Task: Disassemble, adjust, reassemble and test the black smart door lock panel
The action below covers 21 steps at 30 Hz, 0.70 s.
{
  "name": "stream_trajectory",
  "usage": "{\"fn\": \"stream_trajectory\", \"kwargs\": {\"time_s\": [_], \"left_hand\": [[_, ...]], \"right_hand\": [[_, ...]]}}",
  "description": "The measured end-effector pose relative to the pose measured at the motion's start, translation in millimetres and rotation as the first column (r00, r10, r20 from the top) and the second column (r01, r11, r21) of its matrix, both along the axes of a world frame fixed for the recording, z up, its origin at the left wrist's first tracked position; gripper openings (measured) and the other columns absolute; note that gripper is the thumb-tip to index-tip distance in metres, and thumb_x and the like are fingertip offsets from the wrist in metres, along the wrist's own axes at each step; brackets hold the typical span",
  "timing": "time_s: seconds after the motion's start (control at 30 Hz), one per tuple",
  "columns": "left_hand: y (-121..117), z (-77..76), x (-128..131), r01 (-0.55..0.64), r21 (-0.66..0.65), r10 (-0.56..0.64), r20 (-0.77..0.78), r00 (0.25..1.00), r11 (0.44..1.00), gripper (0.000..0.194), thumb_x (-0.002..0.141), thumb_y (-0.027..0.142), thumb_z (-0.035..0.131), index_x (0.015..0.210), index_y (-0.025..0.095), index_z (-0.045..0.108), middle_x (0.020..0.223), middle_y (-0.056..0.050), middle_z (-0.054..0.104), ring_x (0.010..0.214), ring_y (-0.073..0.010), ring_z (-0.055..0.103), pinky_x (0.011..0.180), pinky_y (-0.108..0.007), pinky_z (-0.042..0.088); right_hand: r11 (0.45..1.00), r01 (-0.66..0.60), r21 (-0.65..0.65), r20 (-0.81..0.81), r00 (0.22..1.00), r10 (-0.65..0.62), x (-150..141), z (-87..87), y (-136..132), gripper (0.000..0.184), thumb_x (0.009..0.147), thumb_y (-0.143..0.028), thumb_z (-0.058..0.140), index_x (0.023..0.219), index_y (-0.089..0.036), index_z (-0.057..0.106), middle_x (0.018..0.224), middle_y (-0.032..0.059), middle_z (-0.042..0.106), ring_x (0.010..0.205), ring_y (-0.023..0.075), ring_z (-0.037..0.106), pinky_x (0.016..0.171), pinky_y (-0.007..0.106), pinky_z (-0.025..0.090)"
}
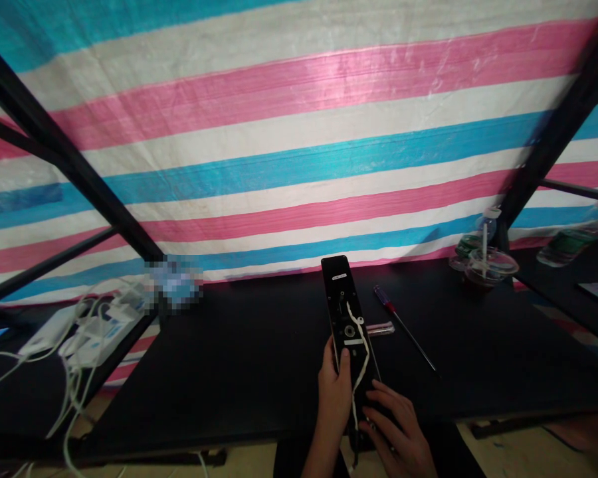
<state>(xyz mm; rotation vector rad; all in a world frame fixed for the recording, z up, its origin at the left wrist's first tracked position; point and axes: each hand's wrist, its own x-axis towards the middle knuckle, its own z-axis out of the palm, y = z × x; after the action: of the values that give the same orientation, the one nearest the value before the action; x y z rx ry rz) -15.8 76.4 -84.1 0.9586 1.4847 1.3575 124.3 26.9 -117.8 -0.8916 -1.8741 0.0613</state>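
A long black door lock panel (336,285) is held tilted over the front of the black table, its back facing me. A white cable (365,358) runs down its length and hangs past the lower end. My left hand (335,392) grips the panel's left edge, with the thumb on its face. At the lower right edge, my right hand (398,425) has its fingers bent together around something small that I cannot make out. To the right of the panel lies a long screwdriver (408,332) with a red and purple handle. A small clear packet (381,328) is partly behind the panel.
The black table (239,358) stands against a striped plastic sheet (279,159). A lidded plastic cup with a straw (491,265) and a bottle (568,245) are at the right. Power strips (104,332) with tangled white cables lie at the left. Black metal bars (70,159) slope at both sides.
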Motion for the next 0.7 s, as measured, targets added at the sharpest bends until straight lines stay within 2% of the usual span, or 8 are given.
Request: {"fn": "stream_trajectory", "kwargs": {"time_s": [0.23,0.37,0.57,0.7], "left_hand": [[-4.7,-2.3,2.1,0.024,-0.01,-0.023,0.06,0.998,1.0,0.056,0.092,0.05,0.05,0.137,0.016,0.048,0.139,-0.015,0.059,0.131,-0.0245,0.054,0.111,-0.035,0.038],[-4.4,1.2,1.8,0.015,-0.021,-0.013,0.094,0.996,1.0,0.056,0.09,0.051,0.053,0.134,0.016,0.049,0.136,-0.015,0.061,0.127,-0.0255,0.057,0.108,-0.036,0.041],[-6.4,-1.2,2.6,-0.03,-0.007,0.03,0.122,0.992,1.0,0.057,0.084,0.047,0.063,0.133,0.017,0.054,0.131,-0.014,0.066,0.126,-0.0268,0.058,0.107,-0.037,0.042],[-8.2,-4.4,5.7,-0.06,0.007,0.058,0.144,0.988,0.998,0.054,0.087,0.044,0.062,0.133,0.017,0.055,0.135,-0.014,0.063,0.129,-0.0265,0.056,0.109,-0.037,0.041]], "right_hand": [[0.993,-0.103,-0.065,0.164,0.98,0.113,5.8,4.7,3.2,0.016,0.095,-0.019,0.058,0.107,-0.023,0.068,0.12,0.009,0.072,0.12,0.0282,0.064,0.087,0.039,0.057],[0.992,-0.106,-0.072,0.121,0.986,0.114,12.7,3.9,1.4,0.025,0.092,-0.02,0.06,0.116,-0.023,0.067,0.125,0.0112,0.068,0.124,0.0288,0.061,0.091,0.039,0.057],[0.995,-0.071,-0.063,0.027,0.997,0.073,7.3,3.3,1.0,0.013,0.092,-0.02,0.06,0.096,-0.024,0.072,0.107,0.0093,0.072,0.113,0.0276,0.067,0.085,0.038,0.061],[1.0,-0.001,-0.027,-0.068,0.998,-0.001,-5.4,-1.6,-0.3,0.011,0.093,-0.021,0.06,0.09,-0.023,0.07,0.091,0.0073,0.072,0.1,0.0262,0.072,0.076,0.035,0.062]]}}
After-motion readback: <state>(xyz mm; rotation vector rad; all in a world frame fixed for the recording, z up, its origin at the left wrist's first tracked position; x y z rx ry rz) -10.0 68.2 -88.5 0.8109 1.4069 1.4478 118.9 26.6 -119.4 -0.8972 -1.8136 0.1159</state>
